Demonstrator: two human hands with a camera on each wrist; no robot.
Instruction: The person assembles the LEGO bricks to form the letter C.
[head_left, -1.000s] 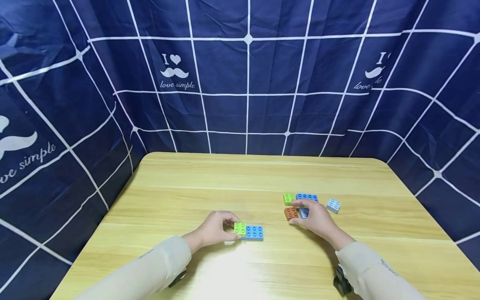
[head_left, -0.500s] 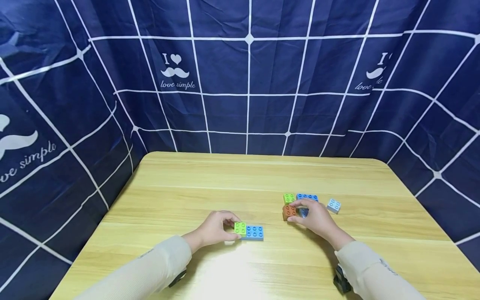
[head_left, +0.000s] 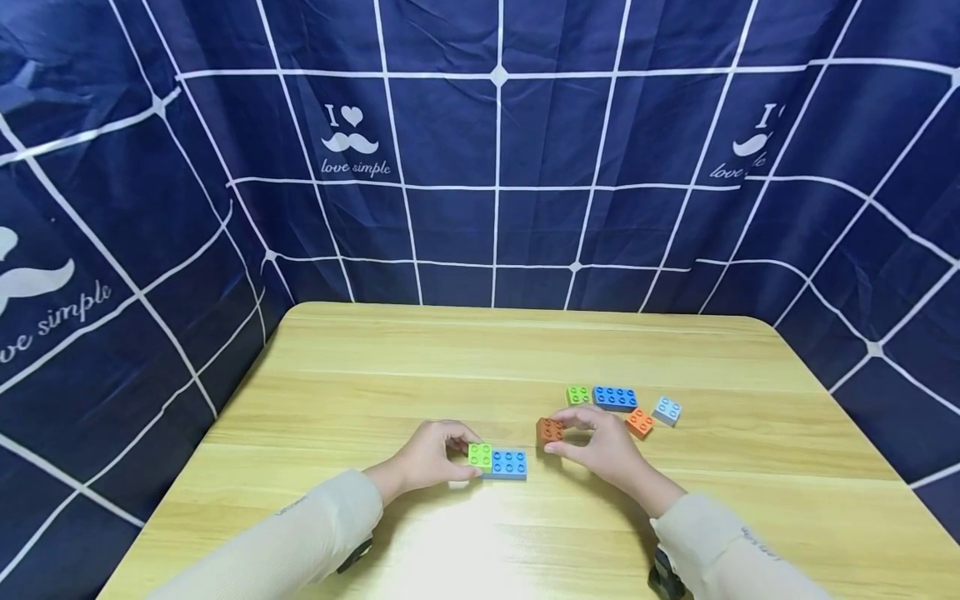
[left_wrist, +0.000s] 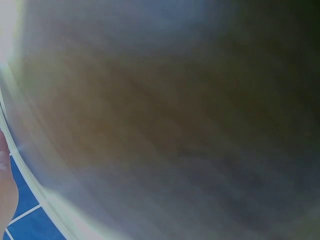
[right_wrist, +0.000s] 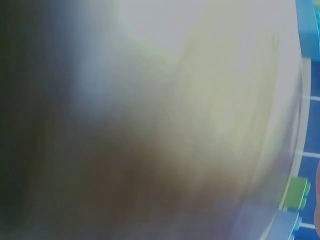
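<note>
The left hand (head_left: pixel 429 457) pinches a lime-green square plastic brick (head_left: pixel 480 457) atop a blue rectangular plastic brick (head_left: pixel 510 465) that juts past its fingertips. The right hand (head_left: pixel 606 448) grips a brown square plastic brick (head_left: pixel 551 432) between thumb and fingers; beyond those fingers lie orange (head_left: pixel 640 422), pale-blue (head_left: pixel 667 410) and green (head_left: pixel 578 395) square plastic bricks and a deep-blue rectangular one (head_left: pixel 615 398).

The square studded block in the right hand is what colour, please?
The block is reddish brown, clearest in the head view.
</note>
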